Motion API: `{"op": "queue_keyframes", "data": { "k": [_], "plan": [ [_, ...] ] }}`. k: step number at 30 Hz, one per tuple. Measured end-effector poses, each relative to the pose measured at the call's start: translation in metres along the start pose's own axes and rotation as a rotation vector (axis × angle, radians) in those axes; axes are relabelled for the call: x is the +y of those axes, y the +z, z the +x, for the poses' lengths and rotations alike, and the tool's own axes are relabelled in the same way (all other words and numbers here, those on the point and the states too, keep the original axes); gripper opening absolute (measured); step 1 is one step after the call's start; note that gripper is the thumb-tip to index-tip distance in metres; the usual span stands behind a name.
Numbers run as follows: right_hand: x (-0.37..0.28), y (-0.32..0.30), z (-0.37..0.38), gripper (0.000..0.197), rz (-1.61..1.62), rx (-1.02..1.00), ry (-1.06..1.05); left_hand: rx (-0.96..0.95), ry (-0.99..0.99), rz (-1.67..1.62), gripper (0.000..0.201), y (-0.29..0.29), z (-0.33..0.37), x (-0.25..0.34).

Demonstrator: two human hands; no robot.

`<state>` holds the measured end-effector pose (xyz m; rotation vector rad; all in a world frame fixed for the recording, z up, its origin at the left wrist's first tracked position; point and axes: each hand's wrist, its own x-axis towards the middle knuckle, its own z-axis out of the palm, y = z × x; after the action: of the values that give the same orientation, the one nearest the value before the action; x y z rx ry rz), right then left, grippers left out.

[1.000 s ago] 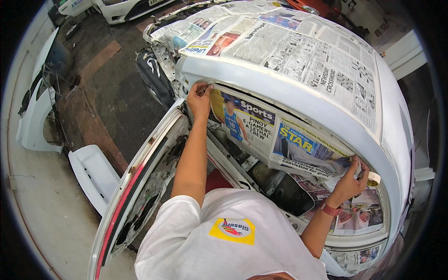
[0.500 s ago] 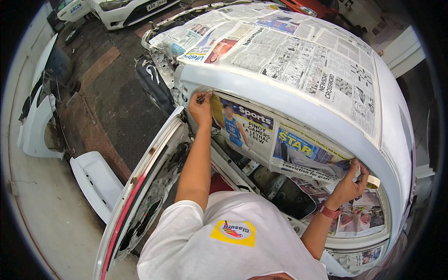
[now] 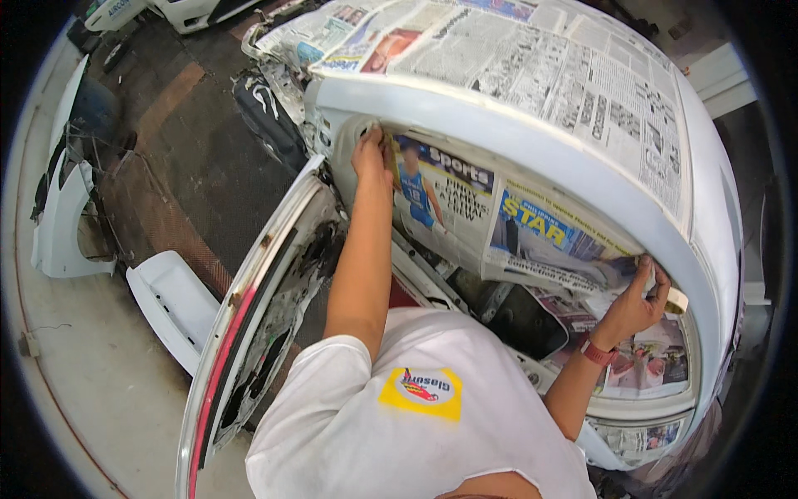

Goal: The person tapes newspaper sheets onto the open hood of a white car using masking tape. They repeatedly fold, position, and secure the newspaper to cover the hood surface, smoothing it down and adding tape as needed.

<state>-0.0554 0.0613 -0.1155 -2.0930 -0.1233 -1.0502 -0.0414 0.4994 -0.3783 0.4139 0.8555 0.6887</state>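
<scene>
A newspaper sheet [image 3: 455,208] hangs across the upper side opening of a white car body, below the roof edge. My left hand [image 3: 371,155] is at the sheet's upper left corner, closed with its fingertips against the door frame [image 3: 341,137]. At the far right end my right hand [image 3: 638,306] pinches the sheet's corner near the frame. A roll of pale masking tape [image 3: 677,301] sits against the fingers of that hand; how it is held is partly hidden. The lower edge of the sheet hangs loose over the dark cabin.
More newspaper [image 3: 499,62] covers the roof, and other sheets [image 3: 648,366] lie at the rear opening. An open car door [image 3: 266,308] stands to my left. White body panels [image 3: 174,299] rest on the floor beyond it, near a wall.
The whole view has shifted, with the car roof sitting higher in it. My left fingers have straightened upward along the frame. The right hand stays at the sheet's right end.
</scene>
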Motion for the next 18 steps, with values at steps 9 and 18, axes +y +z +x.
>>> {"op": "queue_keyframes", "data": {
  "k": [9,18],
  "plan": [
    [0.002,-0.001,-0.004,0.019,0.047,0.014,-0.006,-0.012,-0.137,-0.252,0.033,0.012,-0.006,0.016],
    [0.016,-0.007,-0.016,0.024,0.057,-0.03,0.112,-0.082,-0.191,-0.428,0.043,0.017,-0.03,0.029]
  ]
}}
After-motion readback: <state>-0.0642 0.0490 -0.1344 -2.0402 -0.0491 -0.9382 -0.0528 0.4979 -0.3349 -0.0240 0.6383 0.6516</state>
